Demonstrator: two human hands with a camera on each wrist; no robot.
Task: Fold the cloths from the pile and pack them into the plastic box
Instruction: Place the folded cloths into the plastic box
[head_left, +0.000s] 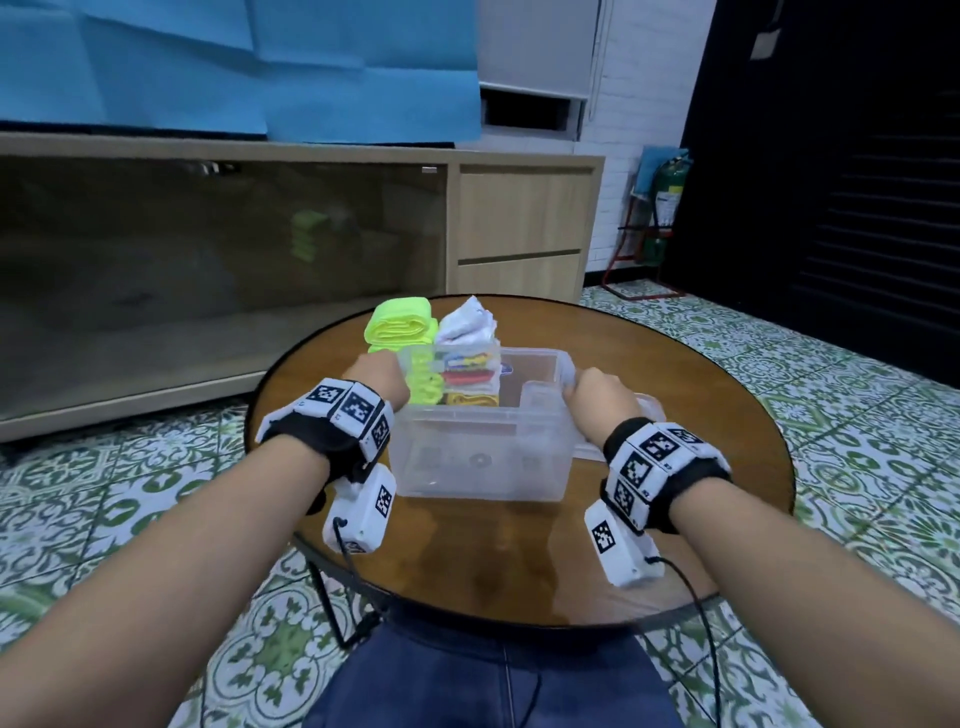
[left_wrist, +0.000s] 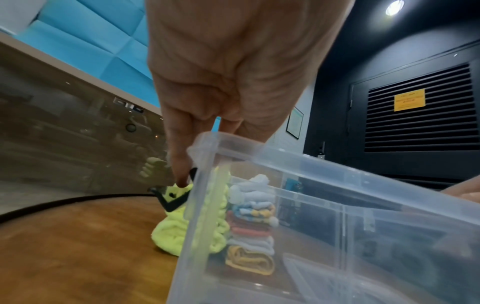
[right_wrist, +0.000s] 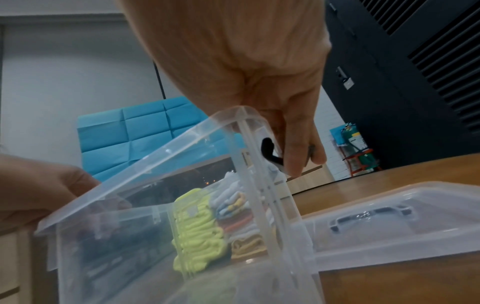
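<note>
Hands grip plastic box (head_left: 483, 452) ends; left hand (head_left: 376, 382), right hand (head_left: 597, 397), seemingly.

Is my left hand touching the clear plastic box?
Touching. The left wrist view shows the left hand with its fingers curled over the clear plastic box at its corner rim.

A room in a home, it seems: patterned green floor tiles (head_left: 857, 415), a low wooden cabinet (head_left: 524, 218) by the wall, a round wooden table (head_left: 675, 364).
</note>
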